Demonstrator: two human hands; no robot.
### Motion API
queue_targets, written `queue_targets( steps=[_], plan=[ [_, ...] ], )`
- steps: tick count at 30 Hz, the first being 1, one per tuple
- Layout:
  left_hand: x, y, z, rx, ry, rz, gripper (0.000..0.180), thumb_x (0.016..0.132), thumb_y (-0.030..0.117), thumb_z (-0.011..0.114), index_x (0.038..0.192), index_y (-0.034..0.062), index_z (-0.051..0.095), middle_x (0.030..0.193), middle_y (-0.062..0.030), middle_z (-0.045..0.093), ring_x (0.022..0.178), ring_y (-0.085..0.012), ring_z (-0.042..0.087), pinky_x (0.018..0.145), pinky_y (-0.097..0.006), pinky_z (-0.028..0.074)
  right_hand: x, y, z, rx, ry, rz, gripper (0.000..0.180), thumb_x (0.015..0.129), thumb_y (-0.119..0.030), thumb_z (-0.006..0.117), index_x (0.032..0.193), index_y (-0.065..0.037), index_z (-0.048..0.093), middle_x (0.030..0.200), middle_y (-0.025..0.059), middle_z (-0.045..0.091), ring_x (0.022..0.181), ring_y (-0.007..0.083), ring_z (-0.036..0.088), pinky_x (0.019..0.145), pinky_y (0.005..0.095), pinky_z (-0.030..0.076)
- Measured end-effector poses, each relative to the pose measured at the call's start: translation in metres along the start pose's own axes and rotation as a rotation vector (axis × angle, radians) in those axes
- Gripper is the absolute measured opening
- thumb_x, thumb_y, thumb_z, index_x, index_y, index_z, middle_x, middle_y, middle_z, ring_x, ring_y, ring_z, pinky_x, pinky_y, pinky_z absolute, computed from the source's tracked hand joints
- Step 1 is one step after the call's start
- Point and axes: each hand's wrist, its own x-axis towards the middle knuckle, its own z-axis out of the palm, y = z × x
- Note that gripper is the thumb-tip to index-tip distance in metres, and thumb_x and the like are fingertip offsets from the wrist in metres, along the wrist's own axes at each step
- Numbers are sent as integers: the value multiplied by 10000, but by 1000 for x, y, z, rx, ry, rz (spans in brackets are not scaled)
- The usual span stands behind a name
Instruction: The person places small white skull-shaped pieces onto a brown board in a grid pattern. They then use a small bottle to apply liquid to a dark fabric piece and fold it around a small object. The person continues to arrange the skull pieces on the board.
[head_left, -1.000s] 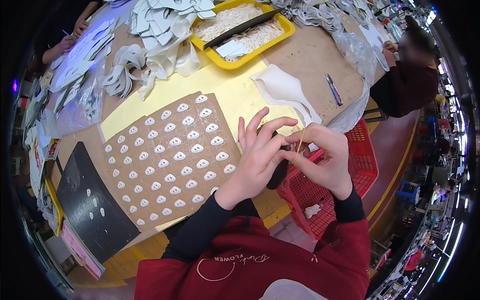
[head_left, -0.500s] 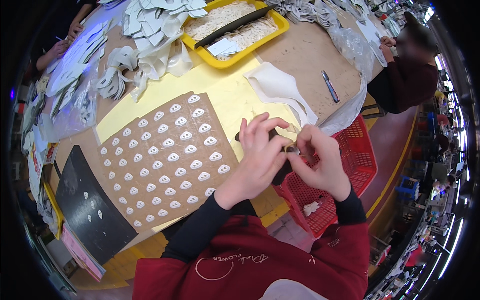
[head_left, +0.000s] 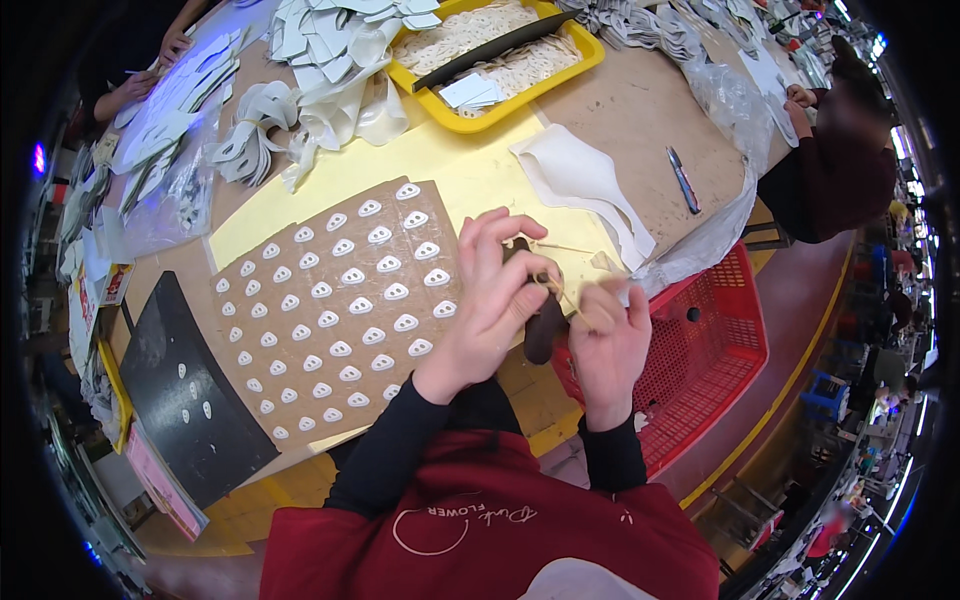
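In front of me, just beyond the table's near edge, my left hand (head_left: pixel 490 300) is closed round a dark brown, rounded, elongated piece (head_left: pixel 543 335), thumb on top. Its lower end sticks out below the fingers; the rest is covered. A thin yellowish strip (head_left: pixel 565 293) loops over the fingers and runs to my right hand (head_left: pixel 612 345). The right fingertips are pinched on that strip and slightly blurred. To the left lies a brown cardboard sheet (head_left: pixel 300 281), carrying rows of small white rounded-triangle pieces (head_left: pixel 373 335), each with two dark holes.
A yellow tray (head_left: pixel 470 126) of small pale pieces stands at the back. A red perforated basket (head_left: pixel 700 400) is below right. White sheet material (head_left: pixel 565 165) and a pen (head_left: pixel 684 181) lie beyond my hands. A black board (head_left: pixel 215 440) sits at left. Other people work at both sides.
My right hand has come down and left, its fingers now pinching the strip lower. More of the brown piece shows below my left hand. The whole view has shifted slightly.
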Motion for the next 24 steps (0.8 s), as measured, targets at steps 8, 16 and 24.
queue_targets(
  steps=[8,16,24],
  plan=[
    [-1,2,11,-119,-56,21,203,949,241,492,1021,83,596,1399,-120,395,1418,-401,154,1153,-528,68,44,-20,92,-1219,1,407,603,859,-394,640,1268,2,441,1142,116,546,555,113,502,510,260,397],
    [2,0,0,18,-37,-20,223,920,298,476,951,127,616,1361,-123,391,1378,-397,161,1146,-541,36,31,-8,82,-2435,-646,-81,264,795,-258,744,673,-102,569,619,36,518,498,211,543,483,330,423],
    [3,1,2,69,-103,44,240,947,318,477,975,124,615,1351,-111,406,1381,-401,183,1147,-554,65,17,-25,55,187,437,154,723,967,-532,416,1350,81,418,1064,130,573,680,165,442,743,288,379]
  ],
)
